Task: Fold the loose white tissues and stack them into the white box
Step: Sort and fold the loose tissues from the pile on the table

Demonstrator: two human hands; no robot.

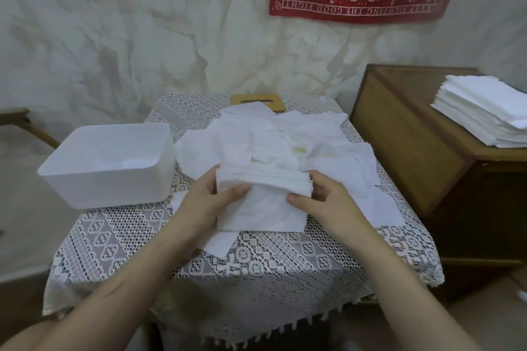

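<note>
Evidently to square its edges for boxing, the left hand [211, 198] and right hand [323, 198] pinch the ends of a folded stack [265, 179] just right of the box [99, 192], where loose tissues [285, 134] also lie.

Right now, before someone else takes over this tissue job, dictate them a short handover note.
Left hand grips the left end of the folded tissue bundle; right hand pinches its right end.
The bundle is held over the lace-covered table, to the right of the white box.
Done: one bundle folded. Nothing clearly shows inside the box.
Left: put the bundle in the box, then fold the loose tissues heaped behind it.
A neat tissue stack sits on the wooden cabinet at right.
</note>
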